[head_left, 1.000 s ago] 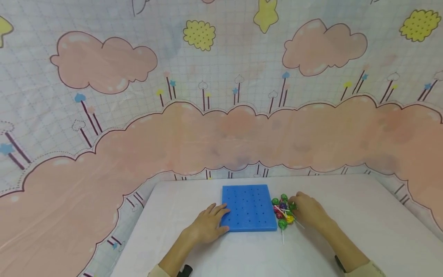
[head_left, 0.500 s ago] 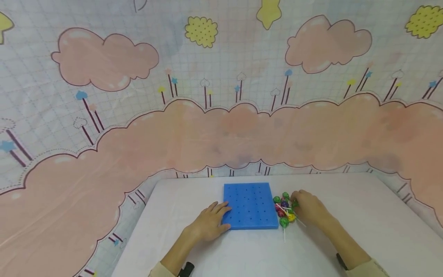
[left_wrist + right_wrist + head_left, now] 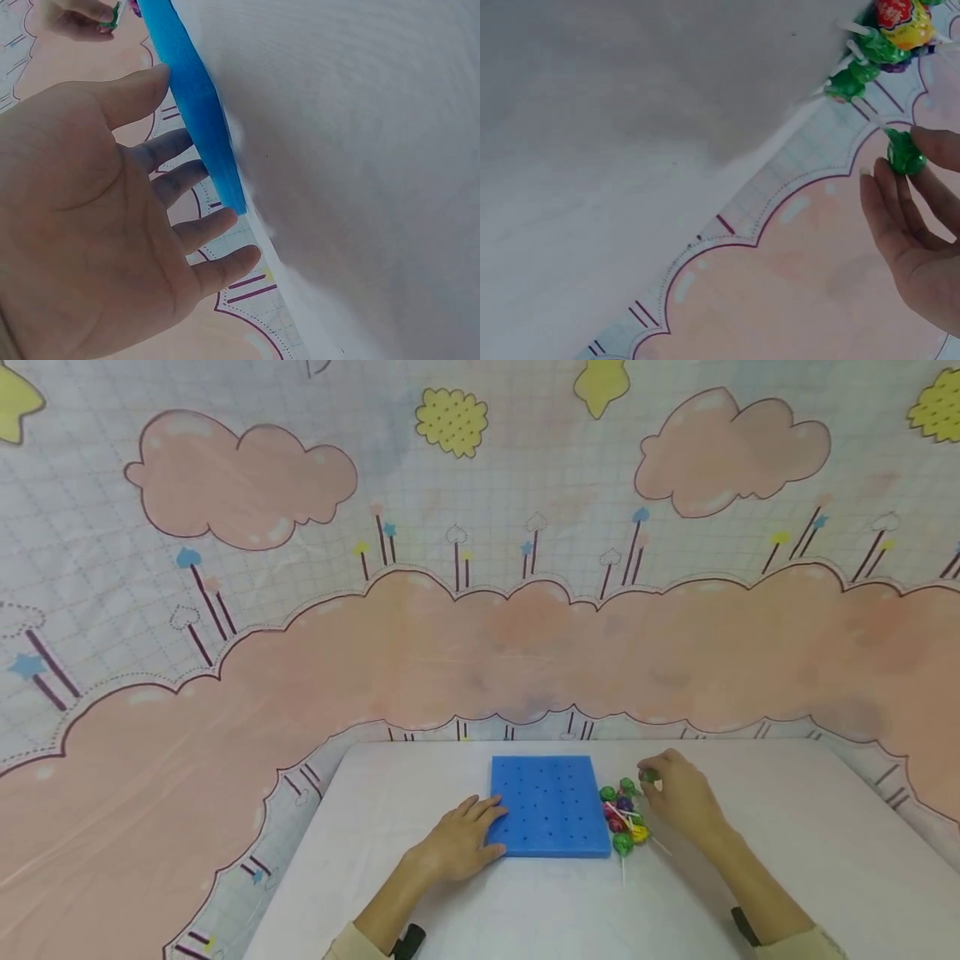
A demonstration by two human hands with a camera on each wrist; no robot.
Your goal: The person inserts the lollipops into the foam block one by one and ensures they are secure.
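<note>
A flat blue board (image 3: 550, 810) dotted with small holes lies on the table. My left hand (image 3: 459, 843) rests along its left edge, fingers spread and straight; the left wrist view shows the thumb and fingertips at the side of the blue board (image 3: 196, 94). Between thumb and fingers of my right hand (image 3: 684, 795), a green-wrapped lollipop (image 3: 905, 152) is pinched by its candy head, its white stick pointing away from the palm. Just right of the board lies a heap of lollipops (image 3: 622, 843) in green, red, purple and yellow wrappers, beside the right hand.
The white tabletop (image 3: 360, 827) extends around the board and in front of it. Behind it hangs a backdrop (image 3: 450, 652) printed with pink clouds and stars. One lollipop stick juts toward the table's front, another to the right.
The right hand has risen away from the lollipop heap, carrying a green lollipop. The left hand stays at the board's edge. The head view has shifted slightly.
</note>
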